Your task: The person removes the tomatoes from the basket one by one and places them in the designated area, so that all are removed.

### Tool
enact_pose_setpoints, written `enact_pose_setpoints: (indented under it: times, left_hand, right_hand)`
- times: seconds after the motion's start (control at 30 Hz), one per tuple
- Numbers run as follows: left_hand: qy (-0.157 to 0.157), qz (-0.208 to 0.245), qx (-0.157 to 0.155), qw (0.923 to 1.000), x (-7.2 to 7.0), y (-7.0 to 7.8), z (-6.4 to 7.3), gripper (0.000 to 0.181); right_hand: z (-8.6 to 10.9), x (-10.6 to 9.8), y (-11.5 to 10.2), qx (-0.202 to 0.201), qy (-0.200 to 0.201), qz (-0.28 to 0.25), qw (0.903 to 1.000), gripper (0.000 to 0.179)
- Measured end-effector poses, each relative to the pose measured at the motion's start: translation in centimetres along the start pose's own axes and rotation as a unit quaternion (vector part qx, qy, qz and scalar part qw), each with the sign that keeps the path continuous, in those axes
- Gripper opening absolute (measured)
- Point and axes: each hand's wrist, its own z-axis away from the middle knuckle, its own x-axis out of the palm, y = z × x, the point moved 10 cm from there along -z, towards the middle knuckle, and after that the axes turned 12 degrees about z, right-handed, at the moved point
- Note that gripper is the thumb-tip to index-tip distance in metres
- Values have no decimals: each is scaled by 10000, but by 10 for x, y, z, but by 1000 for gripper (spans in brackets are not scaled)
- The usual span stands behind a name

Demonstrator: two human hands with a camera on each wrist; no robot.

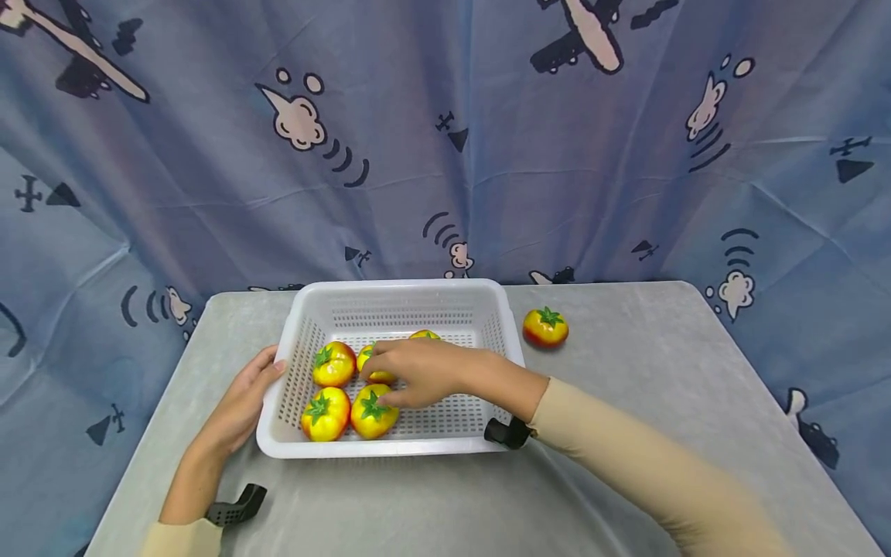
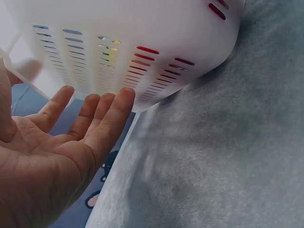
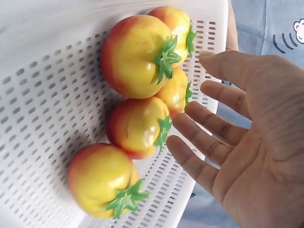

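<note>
- Tomatoes (image 1: 334, 364) showed in the head view: five in the white basket (image 1: 390, 450), mostly toward its seven to nine o'clock, and a loose tomato (image 1: 546, 327) on the bench (image 1: 626, 371), outside the basket between two and three o'clock.
- Also in that view, the left grip (image 1: 242, 396) held the basket's edge at nine o'clock, thumb over the rim; the right grip (image 1: 421, 373) hung over the tomatoes, partly hiding some. Setting tomatoes into the basket seemed the step in hand.
- Seen from the left wrist, the fingers (image 2: 110, 121) lay loosely extended by the basket's outer wall.
- Seen from the right wrist, the right grip was wide, fingers spread, holding nothing; the tomatoes lay near its fingertips, at ten o'clock from the palm. The next move probably called for lifting clear and fetching the loose tomato.
</note>
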Motion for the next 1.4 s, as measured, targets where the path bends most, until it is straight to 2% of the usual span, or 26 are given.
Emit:
enact_pose_setpoints:
  times: [0.23, 0.6, 0.87, 1.17, 1.4]
  left_hand:
    - [-30, 60, -13, 10000, 1, -3, 1, 60]
    - [-2, 136, 11, 9999, -2, -1, 2, 58]
    - [18, 124, -60, 9999, 2, -1, 0, 59]
    - [-28, 228, 5, 9997, 3, 1, 1, 58]
    - [-34, 108, 3, 9999, 2, 1, 2, 60]
  right_hand:
    - [-11, 9, -11, -151, -199, -121, 9996, 41]
    - [-25, 24, -19, -299, -670, 116, 9972, 45]
    - [-27, 30, -23, -396, -902, 371, 9944, 43]
    - [-26, 35, -22, -269, -1156, 334, 9924, 52]
    - [-30, 41, -22, -205, -1316, 361, 9904, 54]
